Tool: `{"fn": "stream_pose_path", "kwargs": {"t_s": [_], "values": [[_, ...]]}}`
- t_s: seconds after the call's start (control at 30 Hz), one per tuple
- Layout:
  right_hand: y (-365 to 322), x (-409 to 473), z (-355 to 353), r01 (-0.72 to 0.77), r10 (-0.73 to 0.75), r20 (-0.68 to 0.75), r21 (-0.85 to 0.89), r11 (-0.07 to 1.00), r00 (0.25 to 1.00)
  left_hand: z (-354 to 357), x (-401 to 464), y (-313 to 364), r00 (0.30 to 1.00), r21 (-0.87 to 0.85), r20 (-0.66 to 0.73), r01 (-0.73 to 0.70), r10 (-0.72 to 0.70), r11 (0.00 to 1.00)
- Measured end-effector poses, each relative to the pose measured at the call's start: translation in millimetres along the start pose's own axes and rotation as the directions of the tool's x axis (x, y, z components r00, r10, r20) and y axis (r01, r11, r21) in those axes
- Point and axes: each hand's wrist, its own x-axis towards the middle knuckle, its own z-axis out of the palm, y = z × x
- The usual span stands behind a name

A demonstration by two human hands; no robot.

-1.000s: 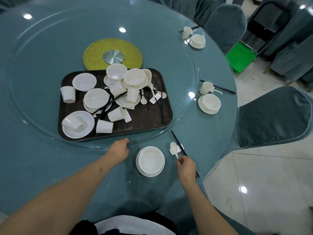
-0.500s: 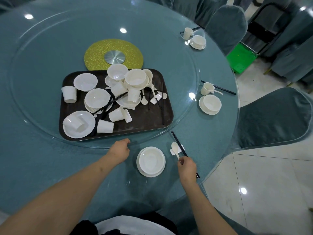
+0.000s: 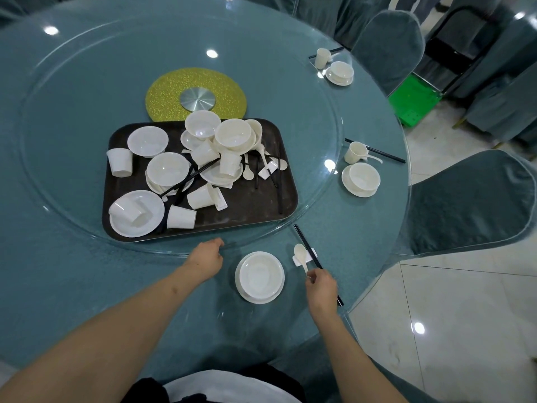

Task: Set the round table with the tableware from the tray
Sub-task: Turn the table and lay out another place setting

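Note:
A dark brown tray [image 3: 250,207] sits on the glass turntable [image 3: 72,91] and holds several white bowls, plates, cups, spoons and black chopsticks. Near the table's front edge a white bowl on a plate [image 3: 259,277] stands between my hands. Right of it a white spoon [image 3: 301,255] lies on a small white rest [image 3: 297,259] beside black chopsticks [image 3: 308,251]. My right hand [image 3: 322,287] pinches the spoon's handle end. My left hand [image 3: 207,256] rests with curled fingers on the turntable's rim and holds nothing.
Two finished place settings lie along the right side of the table: a cup, bowl and chopsticks [image 3: 361,175] and another set [image 3: 338,71] further back. Grey-covered chairs [image 3: 470,205] ring the table. A green crate [image 3: 414,103] is on the floor.
My right hand has slid slightly with the spoon handle; the spoon stays on its rest. My left hand keeps its place at the turntable rim.

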Motion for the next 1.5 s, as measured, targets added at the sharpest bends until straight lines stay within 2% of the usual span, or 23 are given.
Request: {"fn": "stream_pose_path", "kwargs": {"t_s": [0.4,0.73,1.0,1.27,1.4,1.5], "values": [[-7.2,4.4,-6.5,0.043,-0.041,-0.032,0.045,0.998,0.999,-0.3,0.7,-2.9,1.000,-0.047,0.008,0.006,-0.005,0.999],[-45.4,21.0,-13.5,0.127,-0.125,-0.030,0.107,0.986,0.992,-8.8,5.3,-2.4,1.000,-0.124,-0.024,-0.003,0.000,0.992],[-98.4,39.2,-11.6,0.253,-0.253,-0.010,0.119,0.960,0.967,-30.5,6.2,-10.4,0.986,-0.223,-0.165,-0.020,-0.017,0.975],[-182.4,45.7,8.8,0.354,-0.365,0.051,0.155,0.922,0.930,-47.4,1.2,-32.1,0.972,-0.280,-0.228,-0.015,-0.052,0.960],[-227.6,46.1,22.9,0.357,-0.385,0.111,0.209,0.910,0.916,-48.8,-4.5,-42.6,0.969,-0.311,-0.236,-0.002,-0.075,0.950],[-258.5,45.0,29.3,0.265,-0.325,0.167,0.301,0.916,0.931,-47.5,-10.1,-46.7,0.966,-0.327,-0.247,-0.011,-0.074,0.945]]}}
